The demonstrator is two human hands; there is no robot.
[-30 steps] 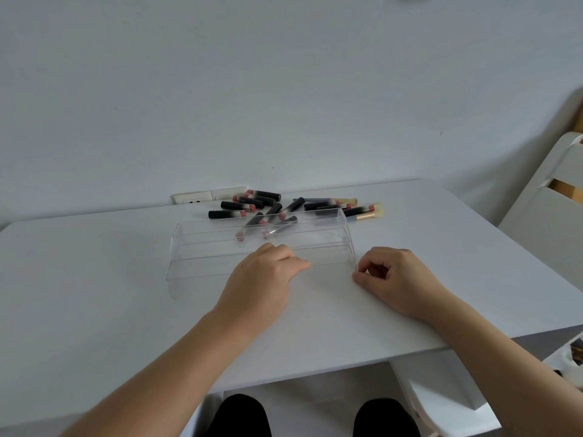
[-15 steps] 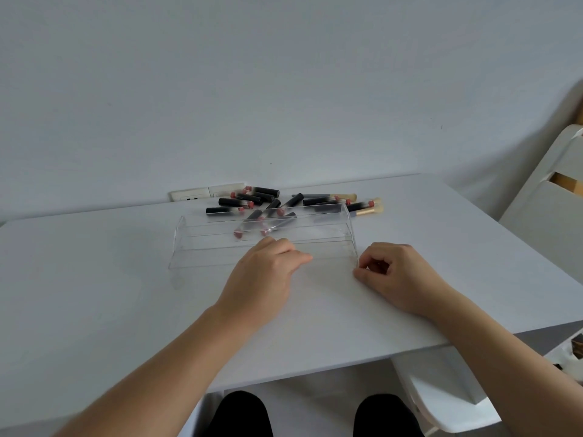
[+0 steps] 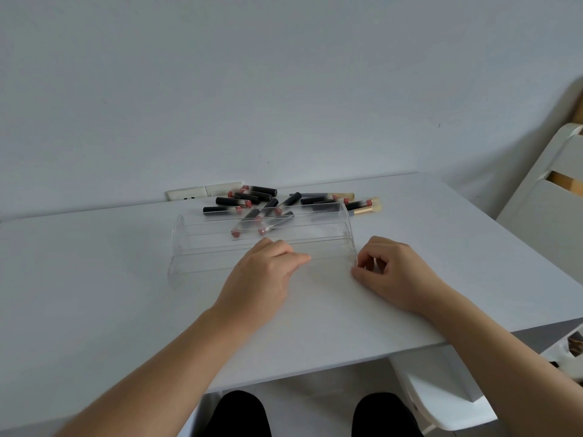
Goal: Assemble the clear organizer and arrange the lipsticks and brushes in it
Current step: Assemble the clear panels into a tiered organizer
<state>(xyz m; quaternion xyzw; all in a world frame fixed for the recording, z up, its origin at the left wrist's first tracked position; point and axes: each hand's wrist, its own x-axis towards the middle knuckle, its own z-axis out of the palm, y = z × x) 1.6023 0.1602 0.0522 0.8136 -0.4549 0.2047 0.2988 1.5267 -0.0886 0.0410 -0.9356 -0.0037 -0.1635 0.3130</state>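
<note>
Clear acrylic organizer (image 3: 220,247), stepped in tiers, stands near the middle of the white table (image 3: 94,310), seen from the head camera. Left hand (image 3: 262,275) rests at its front edge, fingers loosely bent and touching the plastic. Right hand (image 3: 391,272) pinches the organizer's front right corner with curled fingers. Lipsticks (image 3: 239,201) and brushes (image 3: 366,207) lie scattered just behind it, near a wall outlet (image 3: 189,193).

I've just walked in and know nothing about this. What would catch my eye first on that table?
Probably the clear organizer in the middle of the white table, with the left hand on its front edge and the right hand at its right corner. Behind it, near the wall, lies a loose heap of black lipsticks and brushes.
</note>
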